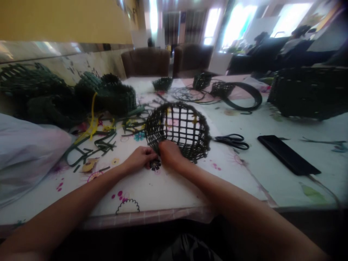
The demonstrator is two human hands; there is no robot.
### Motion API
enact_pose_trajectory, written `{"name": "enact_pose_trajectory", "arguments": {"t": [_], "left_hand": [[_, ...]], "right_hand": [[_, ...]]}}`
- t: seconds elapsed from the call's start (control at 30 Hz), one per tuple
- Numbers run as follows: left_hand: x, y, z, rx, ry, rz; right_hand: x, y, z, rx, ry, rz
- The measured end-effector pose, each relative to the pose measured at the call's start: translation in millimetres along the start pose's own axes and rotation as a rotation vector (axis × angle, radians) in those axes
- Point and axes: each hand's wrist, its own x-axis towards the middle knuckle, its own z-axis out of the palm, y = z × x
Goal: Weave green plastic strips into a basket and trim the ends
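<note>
A dark green woven basket point(154, 126) lies on its side on the table, its open grid-like weave facing me. My right hand point(170, 154) is closed on the basket's near lower edge, with the fingertips hidden from view. Just left of it, my left hand point(143, 158) has its fingers curled and pinched together close to the same edge. What lies between the left fingers is too small and dark to make out. Dark-handled scissors point(226, 140) rest beside the basket on its right, their blades partly hidden by it.
Cut green strips point(104, 145) and a yellow strip point(93, 112) litter the table's left side. Dark woven baskets point(119, 99) stand behind them. A white plastic bag point(29, 156) sits at left. Rightward are a black phone point(289, 155) with a cable, a coiled strip point(254, 96) and a large dark basket point(308, 94).
</note>
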Motion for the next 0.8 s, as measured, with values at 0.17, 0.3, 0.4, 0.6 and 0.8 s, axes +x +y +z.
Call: {"name": "enact_pose_trajectory", "arguments": {"t": [0.17, 0.3, 0.4, 0.6, 0.8], "left_hand": [[-4, -2, -2.2, -0.051, 0.008, 0.017], [-3, 1, 2.8, -0.008, 0.069, -0.030], [-1, 8, 4.8, 0.061, 0.069, -0.091], [2, 20, 2.3, 0.228, 0.053, -0.148], [6, 26, 6.0, 0.386, 0.095, -0.172]], "right_hand": [[0, -1, -5, 0.043, -0.017, 0.062], [-2, 3, -1, 0.089, 0.031, 0.059], [-2, 7, 4, 0.120, 0.062, 0.077], [-3, 11, 6, 0.218, 0.090, 0.105], [-4, 13, 7, 0.280, 0.127, 0.084]]}}
